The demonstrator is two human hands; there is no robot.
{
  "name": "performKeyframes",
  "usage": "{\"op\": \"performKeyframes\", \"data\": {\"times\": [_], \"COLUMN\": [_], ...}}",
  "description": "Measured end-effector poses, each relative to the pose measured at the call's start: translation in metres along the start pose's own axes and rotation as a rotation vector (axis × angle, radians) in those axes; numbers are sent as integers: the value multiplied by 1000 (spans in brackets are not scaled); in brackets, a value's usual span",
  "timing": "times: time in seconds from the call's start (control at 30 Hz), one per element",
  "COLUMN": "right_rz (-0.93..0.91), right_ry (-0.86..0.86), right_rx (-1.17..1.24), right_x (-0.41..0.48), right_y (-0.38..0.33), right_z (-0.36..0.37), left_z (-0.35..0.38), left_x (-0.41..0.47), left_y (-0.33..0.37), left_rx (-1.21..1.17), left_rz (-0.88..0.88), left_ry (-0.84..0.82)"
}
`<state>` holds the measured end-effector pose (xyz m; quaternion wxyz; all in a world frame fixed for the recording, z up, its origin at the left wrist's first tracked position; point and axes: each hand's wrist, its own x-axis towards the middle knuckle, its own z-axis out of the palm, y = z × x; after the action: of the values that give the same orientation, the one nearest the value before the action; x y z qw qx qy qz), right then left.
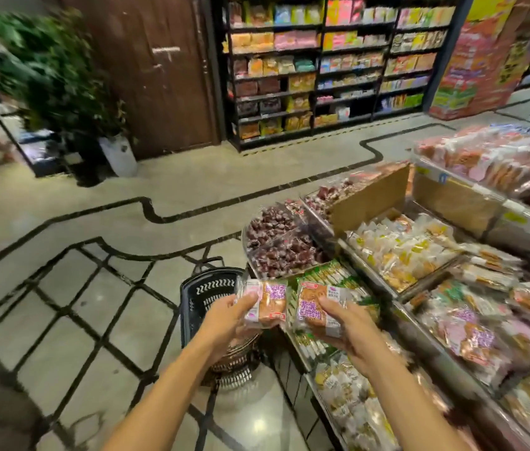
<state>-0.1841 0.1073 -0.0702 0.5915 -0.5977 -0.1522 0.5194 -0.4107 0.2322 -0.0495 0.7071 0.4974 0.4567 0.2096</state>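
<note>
1. A shop aisle with a pale stone floor (126,255) crossed by dark inlaid lines; tall shelves (322,66) of bright packets line the far wall beside a brown wooden door (146,70), and a leafy potted plant (61,76) stands to the left.
2. On the right runs a tiered display counter (452,362) heaped with wrapped snacks, with trays of dark red sweets (276,242) at its near end and a cardboard box flap (371,200) raised behind them.
3. A black plastic shopping basket (205,297) sits on the floor just beside the counter's corner, partly hidden under the person's arms.
4. The left hand (224,323) grips one wrapped pastry packet (266,302), thumb on top and fingers curled underneath, holding it above the basket.
5. The right hand (348,327) grips a second pastry packet (317,307) the same way, thumb pressed across its face, over the counter's edge.
6. The two packets are held side by side, edges nearly touching, both showing purple print and a golden-brown cake through clear wrap.
7. Similar purple-printed packets (472,333) lie in the counter bin to the right.
</note>
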Motion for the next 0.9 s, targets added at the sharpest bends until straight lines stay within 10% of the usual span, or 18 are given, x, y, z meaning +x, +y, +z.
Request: {"op": "performKeyframes", "data": {"times": [0.9], "right_rz": [287], "right_ry": [-425], "right_rx": [-193], "right_x": [285], "right_y": [37], "right_z": [243], "left_z": [-249], "left_x": [149], "left_y": [-11], "left_rx": [-272], "left_rz": [-113], "left_ry": [519]}}
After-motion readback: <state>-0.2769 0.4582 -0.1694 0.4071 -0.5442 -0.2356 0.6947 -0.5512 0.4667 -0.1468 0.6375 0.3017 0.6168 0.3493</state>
